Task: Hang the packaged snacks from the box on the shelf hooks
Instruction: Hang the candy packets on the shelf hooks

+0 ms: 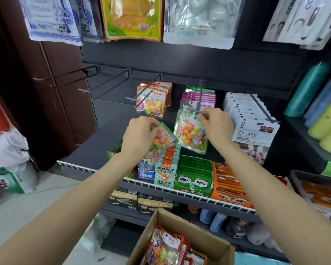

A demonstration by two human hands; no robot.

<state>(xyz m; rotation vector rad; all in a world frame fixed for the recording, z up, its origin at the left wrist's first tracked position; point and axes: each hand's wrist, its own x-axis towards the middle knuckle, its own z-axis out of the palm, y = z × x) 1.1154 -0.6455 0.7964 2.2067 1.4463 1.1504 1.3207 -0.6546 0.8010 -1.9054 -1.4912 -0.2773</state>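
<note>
The left hand (139, 134) has its fingers curled round a green-edged candy packet (161, 143), held tilted just below its fingertips. To its right, the right hand (216, 125) pinches the top of a second green-edged candy packet (192, 134) at the tip of a shelf hook (200, 98). Below, the cardboard box (191, 232) holds orange-edged packets (166, 247).

Two bare hooks (65, 78) at the far left stand open from the front. The middle hook (200, 104) carries pink packets (199, 98) behind its tip; white pouches (243, 111) crowd its right, orange-edged packets (153, 98) its left.
</note>
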